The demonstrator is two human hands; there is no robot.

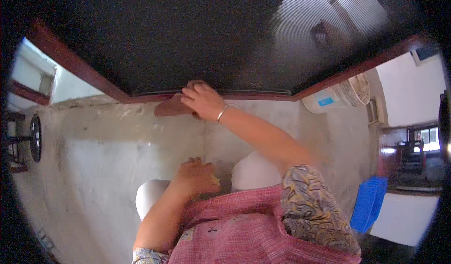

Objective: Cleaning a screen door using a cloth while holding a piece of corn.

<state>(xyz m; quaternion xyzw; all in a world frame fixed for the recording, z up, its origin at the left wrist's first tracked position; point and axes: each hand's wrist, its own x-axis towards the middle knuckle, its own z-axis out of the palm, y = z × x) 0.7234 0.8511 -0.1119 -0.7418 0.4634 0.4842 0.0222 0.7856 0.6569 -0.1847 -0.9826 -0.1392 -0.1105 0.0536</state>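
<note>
My right hand (202, 98), with a bangle at the wrist, is reached forward to the bottom rail (253, 97) of a reddish-brown frame. Its fingers are curled over a reddish-brown cloth (172, 106), which hangs down to the left of the hand. A dark mesh screen (197, 35) fills the frame above. Close to my lap is my left hand (197, 176), its fingers bent. A small yellowish patch shows at its edge, but blur hides whether it holds anything.
Concrete floor (105, 158) stretches around me. Beyond the frame's right side lies a white bucket (324, 98) with a blue label. A blue crate (368, 204) stands at the right, beside a white surface (405, 218). A round black object (35, 139) is at far left.
</note>
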